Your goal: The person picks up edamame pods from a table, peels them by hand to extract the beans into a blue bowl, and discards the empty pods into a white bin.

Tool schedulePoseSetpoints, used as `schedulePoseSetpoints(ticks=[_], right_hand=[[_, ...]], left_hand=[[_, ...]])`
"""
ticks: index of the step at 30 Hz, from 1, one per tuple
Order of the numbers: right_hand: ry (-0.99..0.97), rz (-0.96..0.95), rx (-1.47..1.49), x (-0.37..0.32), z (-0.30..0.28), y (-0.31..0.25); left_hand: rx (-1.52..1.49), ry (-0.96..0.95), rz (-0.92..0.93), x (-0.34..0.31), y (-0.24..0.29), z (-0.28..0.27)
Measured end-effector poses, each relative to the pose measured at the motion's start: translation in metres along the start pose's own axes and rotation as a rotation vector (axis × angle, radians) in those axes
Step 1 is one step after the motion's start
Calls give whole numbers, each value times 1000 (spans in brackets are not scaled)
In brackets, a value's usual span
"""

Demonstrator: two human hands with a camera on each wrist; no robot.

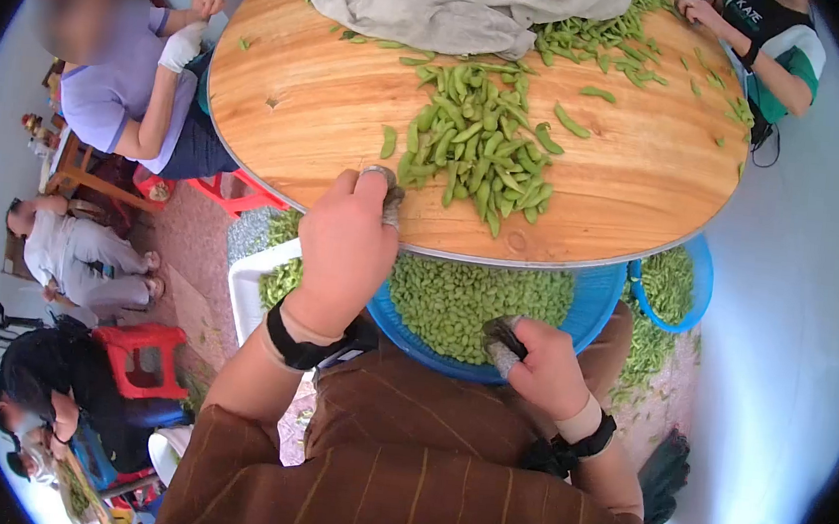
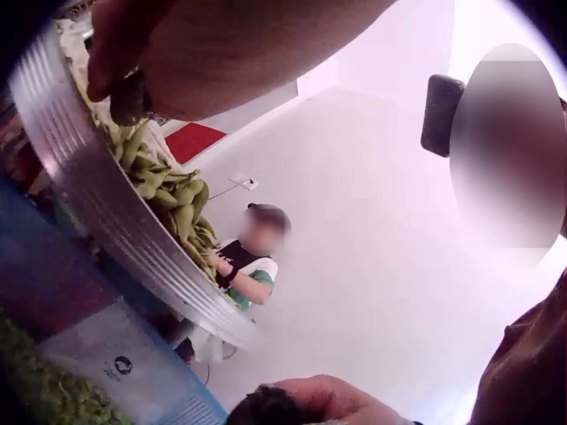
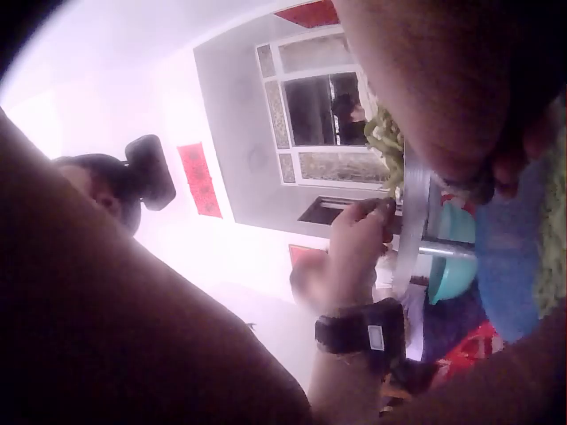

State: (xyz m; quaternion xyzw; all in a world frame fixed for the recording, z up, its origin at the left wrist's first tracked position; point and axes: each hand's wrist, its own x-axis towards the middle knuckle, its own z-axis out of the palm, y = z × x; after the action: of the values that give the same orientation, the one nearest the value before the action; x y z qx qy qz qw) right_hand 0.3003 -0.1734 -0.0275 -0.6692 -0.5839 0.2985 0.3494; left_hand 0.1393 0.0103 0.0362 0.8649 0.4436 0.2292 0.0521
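Observation:
My left hand (image 1: 346, 246) is at the near edge of the round wooden table (image 1: 302, 122), left of a heap of green edamame pods (image 1: 479, 148). Dark grey covers wrap its thumb and forefinger tips; in the right wrist view these fingertips are right by the pods (image 3: 383, 137). My right hand (image 1: 545, 368) hangs over a blue basin (image 1: 595, 312) of shelled green beans (image 1: 456, 305), its fingers bent and similar dark covers at the tips. No pod shows in either hand, but I cannot tell what lies between the fingertips.
A grey cloth (image 1: 412, 2) lies across the far side of the table, with more pods beside it. A blue basket (image 1: 702, 287) stands right of the basin, a white tub (image 1: 248, 282) left. People sit at the table's left and far right; red stools (image 1: 142, 358) stand left.

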Motion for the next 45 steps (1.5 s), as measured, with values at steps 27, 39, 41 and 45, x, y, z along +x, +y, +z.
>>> schedulePoseSetpoints(ticks=[27, 39, 41, 45], right_hand=[[160, 88, 528, 9, 4, -10], [-162, 122, 519, 6, -8, -30], [-201, 158, 516, 6, -7, -29], [-221, 224, 618, 8, -5, -29]], left_hand=[[-1368, -467, -328, -68, 37, 29], [-1155, -568, -143, -87, 2, 38], [-1146, -574, -49, -91, -4, 44], [-997, -544, 40, -93, -10, 42]])
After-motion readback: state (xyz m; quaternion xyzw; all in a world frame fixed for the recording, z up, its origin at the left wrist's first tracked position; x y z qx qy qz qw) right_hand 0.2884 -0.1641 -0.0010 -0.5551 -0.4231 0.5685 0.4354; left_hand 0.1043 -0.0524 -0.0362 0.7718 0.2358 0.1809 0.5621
